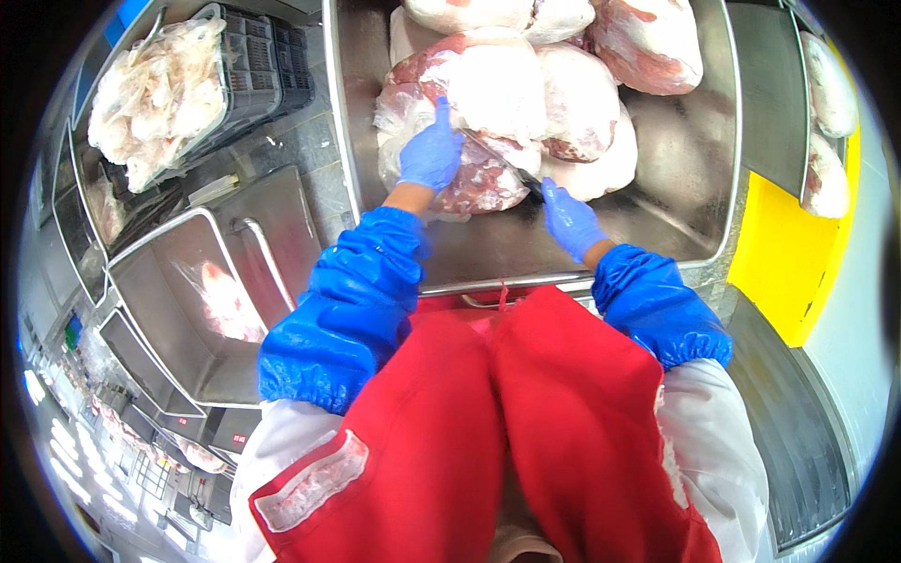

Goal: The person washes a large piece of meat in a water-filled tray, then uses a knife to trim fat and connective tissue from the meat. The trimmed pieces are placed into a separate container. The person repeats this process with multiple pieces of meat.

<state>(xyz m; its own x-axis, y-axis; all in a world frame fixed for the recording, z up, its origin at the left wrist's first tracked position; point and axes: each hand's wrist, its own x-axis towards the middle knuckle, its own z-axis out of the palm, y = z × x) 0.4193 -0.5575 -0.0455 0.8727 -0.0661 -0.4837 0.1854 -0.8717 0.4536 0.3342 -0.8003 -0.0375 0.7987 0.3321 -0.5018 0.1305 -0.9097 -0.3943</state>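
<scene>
Several large pink and white cuts of raw meat (pixel 511 89) are piled in a steel tray (pixel 676 202) in front of me. My left hand (pixel 432 155), in a blue glove, rests flat on the nearest cut (pixel 483 183), thumb pointing up. In a blue glove too, my right hand (pixel 571 220) grips a knife (pixel 532 185) whose blade reaches into the gap under that cut. Blue sleeve covers reach to both wrists, and a red apron fills the lower picture.
To the left stands a steel pan (pixel 178 300) with a little meat in it, on a scale. A clear bag of pale trimmings (pixel 155 89) lies in a dark crate at the upper left. A yellow board (pixel 793 253) and more meat (pixel 831 131) lie on the right.
</scene>
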